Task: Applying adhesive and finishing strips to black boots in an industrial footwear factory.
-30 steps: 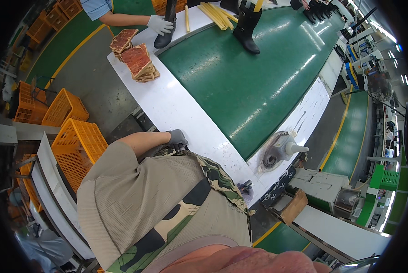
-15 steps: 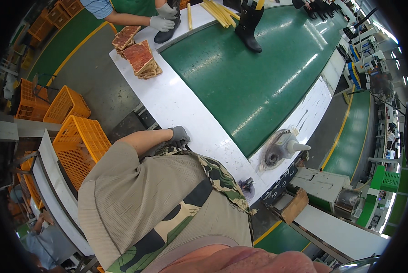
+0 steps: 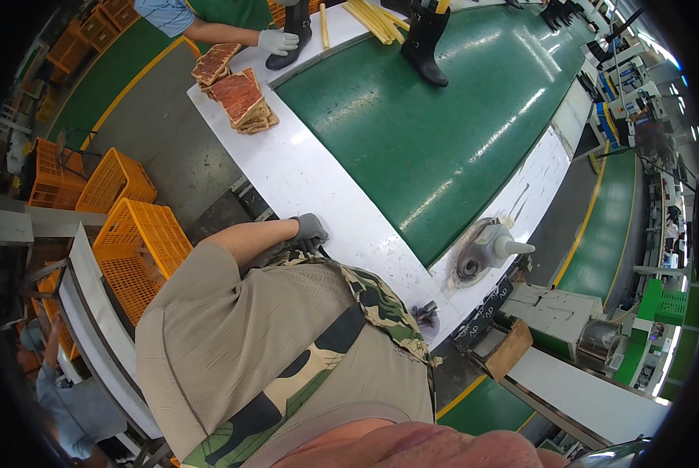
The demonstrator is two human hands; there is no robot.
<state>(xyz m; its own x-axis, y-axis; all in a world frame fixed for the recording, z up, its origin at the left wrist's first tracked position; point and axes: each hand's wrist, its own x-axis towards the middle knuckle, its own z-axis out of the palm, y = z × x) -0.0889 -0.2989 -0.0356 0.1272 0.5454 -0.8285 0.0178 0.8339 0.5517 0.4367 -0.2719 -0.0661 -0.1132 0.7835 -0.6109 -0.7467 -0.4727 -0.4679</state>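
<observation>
My left hand [image 3: 310, 232], in a grey glove, rests at the near edge of the white tabletop [image 3: 330, 187] with its fingers curled; what they hold, if anything, is hidden. Mostly covered by my camouflage apron [image 3: 388, 308], my right hand [image 3: 427, 321] is low at the table corner, closed around a small dark piece that I cannot make out. Beyond it, a white squeeze bottle [image 3: 499, 248] with a pointed nozzle lies by a dark-stained patch. Across the table, a co-worker's white-gloved hand [image 3: 277, 42] is on a black boot [image 3: 293, 39].
A green belt [image 3: 427, 148] runs between the white table strips, carrying another black boot [image 3: 425, 43]. Stacked reddish-brown slabs [image 3: 240, 100] sit on the far left corner, yellow strips [image 3: 373, 19] at the back. Orange crates [image 3: 143, 249] stand on the floor at left.
One of the co-worker's hands has left the boot's front, and more of its dark shaft shows. My hands stay nearly still. At lower left, another person has raised an arm.
</observation>
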